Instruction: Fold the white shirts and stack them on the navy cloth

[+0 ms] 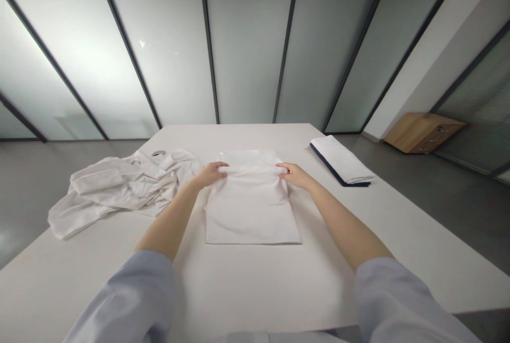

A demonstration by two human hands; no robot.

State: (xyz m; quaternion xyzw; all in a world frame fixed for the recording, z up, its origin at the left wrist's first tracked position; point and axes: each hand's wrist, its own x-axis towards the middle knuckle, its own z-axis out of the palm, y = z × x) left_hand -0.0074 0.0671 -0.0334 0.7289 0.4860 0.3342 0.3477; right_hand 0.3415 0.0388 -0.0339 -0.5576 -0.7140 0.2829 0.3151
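Note:
A folded white garment [251, 210] lies flat on the table in front of me, its straight folded edge towards me. On its left side, my left hand [213, 173] pinches the far part between thumb and fingers. My right hand [294, 174] grips the opposite side at about the same height. A slightly raised fold of fabric runs between the two hands. Beyond them lies a paler, faintly shiny strip [249, 157], which may be clear plastic; I cannot tell for sure.
Crumpled white garments [119, 186] are heaped on the left, with a small grey roundish object [158, 153] at their far side. Folded white cloth [340, 158] lies on dark navy cloth [348, 185] at the right table edge. A wooden cabinet [422, 133] stands beyond the white table [263, 290].

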